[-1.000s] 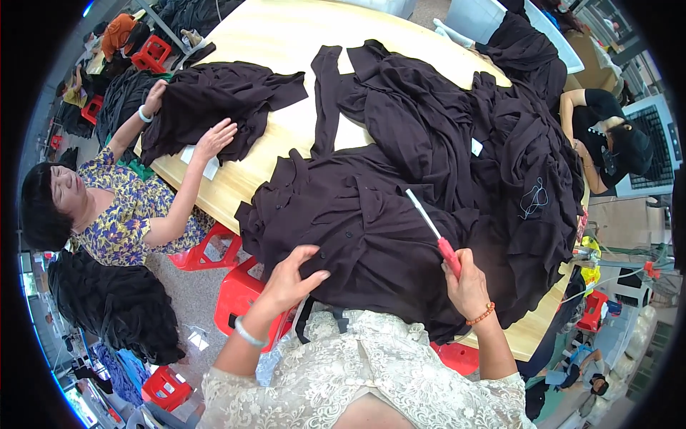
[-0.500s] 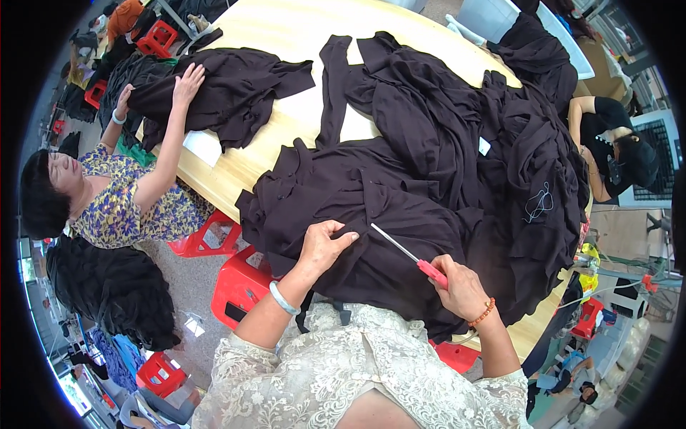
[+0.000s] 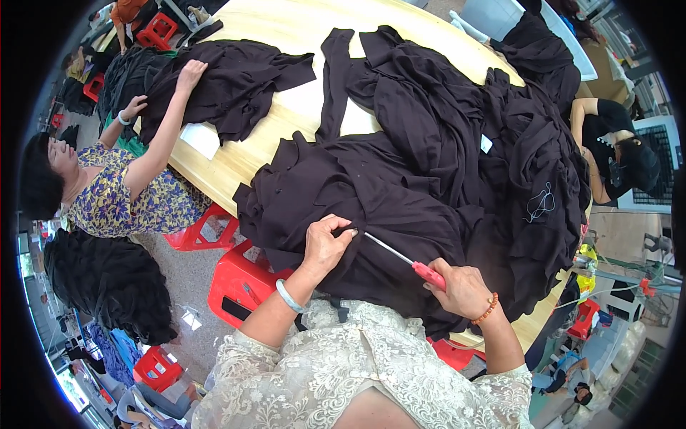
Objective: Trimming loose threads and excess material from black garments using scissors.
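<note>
Two bare hands meet over a dark buttoned garment [image 3: 421,222] spread rumpled at the near edge of a pale wooden table [image 3: 436,25]. The left hand [image 3: 325,247] pinches a bit of its cloth between thumb and forefinger. The right hand [image 3: 463,289] has its fingers wrapped round the handle of a red-handled tool [image 3: 429,276], whose slim metal shaft slants up leftward, its tip just beside the left thumb; whether they touch I cannot tell. Loose pale thread [image 3: 543,204] lies on dark cloth to the right, and a red plastic stool [image 3: 236,279] stands at left.
</note>
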### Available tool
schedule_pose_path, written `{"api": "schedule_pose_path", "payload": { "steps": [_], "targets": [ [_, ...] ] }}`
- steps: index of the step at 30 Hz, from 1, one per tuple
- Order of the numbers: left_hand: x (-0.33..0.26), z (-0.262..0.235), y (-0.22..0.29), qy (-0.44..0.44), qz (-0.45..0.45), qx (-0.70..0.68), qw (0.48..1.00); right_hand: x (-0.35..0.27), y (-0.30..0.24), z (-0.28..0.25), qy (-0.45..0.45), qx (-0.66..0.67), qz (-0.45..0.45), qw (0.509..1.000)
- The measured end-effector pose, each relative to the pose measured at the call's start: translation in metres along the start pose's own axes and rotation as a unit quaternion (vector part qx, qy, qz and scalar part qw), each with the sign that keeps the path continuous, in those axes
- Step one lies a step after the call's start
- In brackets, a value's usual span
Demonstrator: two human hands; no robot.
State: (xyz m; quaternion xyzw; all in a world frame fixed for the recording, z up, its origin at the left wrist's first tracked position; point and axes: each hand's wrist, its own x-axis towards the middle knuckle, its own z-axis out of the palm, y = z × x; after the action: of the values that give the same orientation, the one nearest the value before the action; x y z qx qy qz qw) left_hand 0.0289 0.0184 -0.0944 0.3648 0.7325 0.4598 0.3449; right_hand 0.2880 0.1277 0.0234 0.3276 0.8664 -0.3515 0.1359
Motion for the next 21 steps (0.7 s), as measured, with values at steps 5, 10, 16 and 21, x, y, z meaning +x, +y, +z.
{"api": "schedule_pose_path", "payload": {
  "steps": [5, 10, 16, 21],
  "targets": [
    [-0.004, -0.003, 0.005, -0.022, 0.013, 0.003, 1.000, 0.000, -0.008, -0.001, 0.014, -0.008, -0.011, 1.000],
    [-0.006, -0.002, 0.003, -0.025, 0.048, -0.014, 0.998, 0.002, -0.013, -0.001, -0.001, -0.006, 0.001, 1.000],
    [-0.011, -0.021, -0.006, -0.050, -0.086, -0.079, 0.992, 0.000, -0.009, 0.003, 0.007, 0.012, -0.024, 1.000],
    [-0.037, -0.058, 0.007, -0.096, -0.124, -0.032, 0.987, -0.006, -0.007, 0.014, 0.029, 0.063, -0.028, 0.997]
  ]
}}
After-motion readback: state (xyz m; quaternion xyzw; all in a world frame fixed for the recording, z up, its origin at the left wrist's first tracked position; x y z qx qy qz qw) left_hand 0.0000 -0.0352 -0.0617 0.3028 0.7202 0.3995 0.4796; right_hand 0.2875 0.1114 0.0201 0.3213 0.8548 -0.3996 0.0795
